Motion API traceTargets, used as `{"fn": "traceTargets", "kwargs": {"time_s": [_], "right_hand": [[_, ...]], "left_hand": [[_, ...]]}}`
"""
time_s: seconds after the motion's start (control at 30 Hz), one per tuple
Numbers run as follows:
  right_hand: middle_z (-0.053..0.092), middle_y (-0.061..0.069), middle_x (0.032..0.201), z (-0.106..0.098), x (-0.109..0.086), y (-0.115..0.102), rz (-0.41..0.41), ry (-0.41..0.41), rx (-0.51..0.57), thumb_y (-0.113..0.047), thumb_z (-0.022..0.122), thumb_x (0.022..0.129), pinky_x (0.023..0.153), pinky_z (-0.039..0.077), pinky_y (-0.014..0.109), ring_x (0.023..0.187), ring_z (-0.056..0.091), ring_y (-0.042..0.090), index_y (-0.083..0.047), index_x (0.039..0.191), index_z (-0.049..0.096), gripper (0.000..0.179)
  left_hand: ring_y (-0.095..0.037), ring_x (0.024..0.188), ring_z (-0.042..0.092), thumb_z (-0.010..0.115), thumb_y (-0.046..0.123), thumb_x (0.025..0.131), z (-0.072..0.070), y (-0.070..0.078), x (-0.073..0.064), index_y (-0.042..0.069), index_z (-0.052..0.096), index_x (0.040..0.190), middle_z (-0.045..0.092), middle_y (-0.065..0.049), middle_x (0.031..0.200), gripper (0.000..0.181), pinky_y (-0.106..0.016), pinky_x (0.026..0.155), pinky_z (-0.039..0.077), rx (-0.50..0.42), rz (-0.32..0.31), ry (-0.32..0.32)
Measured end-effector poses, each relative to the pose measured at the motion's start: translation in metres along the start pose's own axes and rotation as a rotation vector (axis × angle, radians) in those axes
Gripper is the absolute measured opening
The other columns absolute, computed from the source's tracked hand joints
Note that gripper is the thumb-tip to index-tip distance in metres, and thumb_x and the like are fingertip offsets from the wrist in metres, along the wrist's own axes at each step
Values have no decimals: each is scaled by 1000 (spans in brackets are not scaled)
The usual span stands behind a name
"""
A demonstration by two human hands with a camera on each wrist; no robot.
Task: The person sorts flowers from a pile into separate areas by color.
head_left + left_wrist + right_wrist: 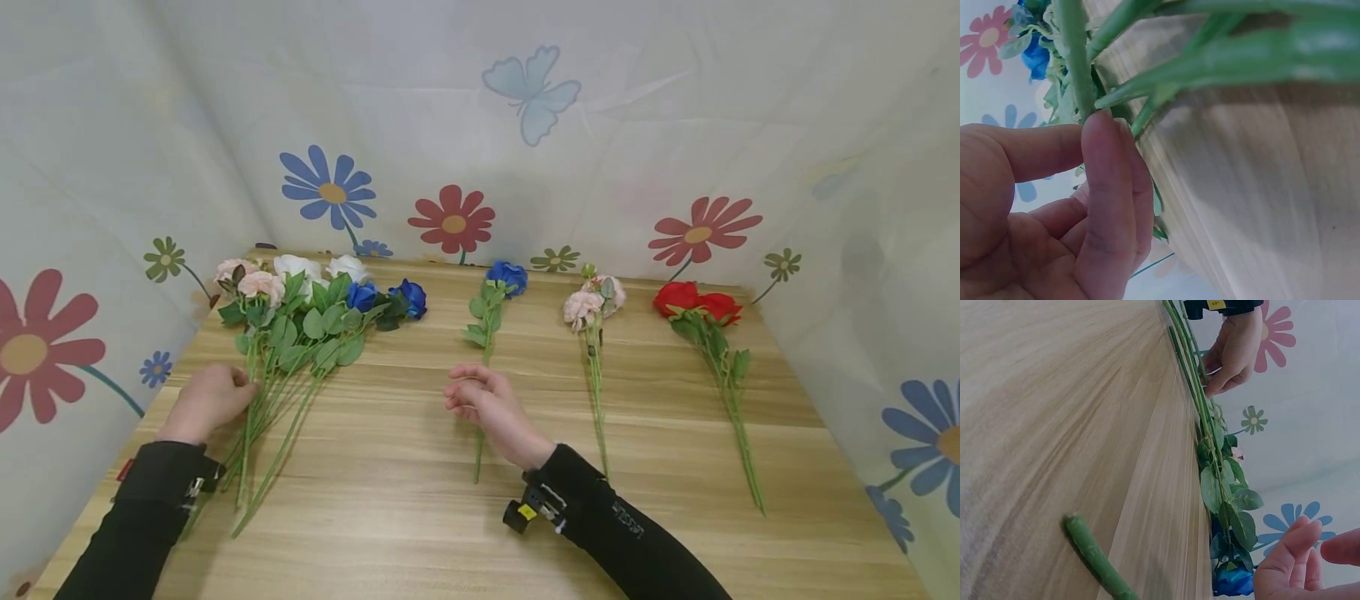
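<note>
My left hand (210, 404) pinches a green flower stem (1072, 56) between thumb and fingertips at the left of the table. That stem belongs to a spread of artificial flowers: pink blooms (262, 286), white roses (296, 268) and blue roses (408, 298), their leaves and stems overlapping. Which bloom tops the pinched stem cannot be told for sure. Over the stem of a single blue rose (507, 277) hovers my right hand (498, 417), its fingers loosely bent and holding nothing. The cut end of a stem (1097, 559) shows below it in the right wrist view.
Right of the middle lies a pink flower bunch (583, 308), stems toward me. Farther right are red roses (678, 298) with long stems. The wooden table (420, 533) meets a printed cloth backdrop (637, 125) behind and at both sides.
</note>
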State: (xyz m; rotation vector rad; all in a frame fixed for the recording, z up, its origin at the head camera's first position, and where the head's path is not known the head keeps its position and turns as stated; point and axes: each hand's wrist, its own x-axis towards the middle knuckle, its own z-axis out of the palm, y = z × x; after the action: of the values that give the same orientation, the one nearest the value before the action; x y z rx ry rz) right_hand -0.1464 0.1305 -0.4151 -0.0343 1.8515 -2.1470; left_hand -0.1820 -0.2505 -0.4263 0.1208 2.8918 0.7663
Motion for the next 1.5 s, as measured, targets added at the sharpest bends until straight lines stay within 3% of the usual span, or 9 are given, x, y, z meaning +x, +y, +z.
{"fn": "traceTargets", "kwargs": {"time_s": [0.3, 0.57, 0.77, 1.0, 1.17, 1.37, 1.5], "right_hand": [[58, 15, 98, -3, -1, 0, -6, -4, -8, 0, 47, 93, 85, 49, 35, 85, 59, 18, 6, 118, 49, 26], [59, 13, 96, -7, -2, 0, -12, -17, -18, -1, 46, 94, 81, 50, 31, 84, 59, 17, 9, 120, 47, 28], [58, 15, 97, -10, -4, 3, -20, -30, -38, -2, 46, 94, 82, 49, 33, 84, 58, 18, 7, 117, 49, 25], [58, 15, 99, -15, -10, 4, -17, -44, -82, -2, 46, 95, 85, 49, 37, 86, 58, 17, 9, 120, 47, 28], [58, 17, 100, -20, -13, 5, -20, -61, -115, 1, 45, 93, 86, 49, 40, 86, 58, 18, 12, 123, 45, 32], [59, 17, 99, -22, -16, 5, -25, -65, -142, 1, 46, 92, 81, 49, 36, 83, 59, 17, 13, 123, 44, 34], [59, 18, 98, -23, -17, 5, -35, -67, -155, 2, 46, 91, 79, 50, 33, 82, 59, 17, 13, 121, 45, 32]], "left_hand": [[-19, 51, 44, 50, 24, 97, -7, 12, -3, 7, 53, 67, 55, -4, 57, 34, -31, 51, 29, -44, -62, -31], [-21, 53, 48, 49, 27, 98, -10, 17, -7, 5, 53, 72, 56, -4, 58, 34, -31, 51, 30, -67, -77, 14], [-23, 59, 57, 49, 29, 99, -13, 26, -12, 0, 56, 86, 59, -7, 64, 32, -32, 52, 33, -112, -49, 55], [-24, 66, 65, 48, 36, 99, -16, 41, -16, -8, 57, 108, 66, -18, 84, 45, -34, 58, 49, -168, -1, 69], [-25, 70, 66, 49, 38, 98, -15, 60, -17, -7, 55, 113, 63, -23, 96, 48, -37, 62, 54, -255, 47, 40], [-23, 71, 65, 51, 40, 97, -10, 87, -15, -3, 55, 111, 62, -16, 87, 45, -38, 64, 55, -309, 110, 3], [-25, 74, 65, 52, 37, 97, -2, 102, -12, -2, 55, 111, 60, -15, 84, 42, -39, 68, 56, -398, 133, -54]]}}
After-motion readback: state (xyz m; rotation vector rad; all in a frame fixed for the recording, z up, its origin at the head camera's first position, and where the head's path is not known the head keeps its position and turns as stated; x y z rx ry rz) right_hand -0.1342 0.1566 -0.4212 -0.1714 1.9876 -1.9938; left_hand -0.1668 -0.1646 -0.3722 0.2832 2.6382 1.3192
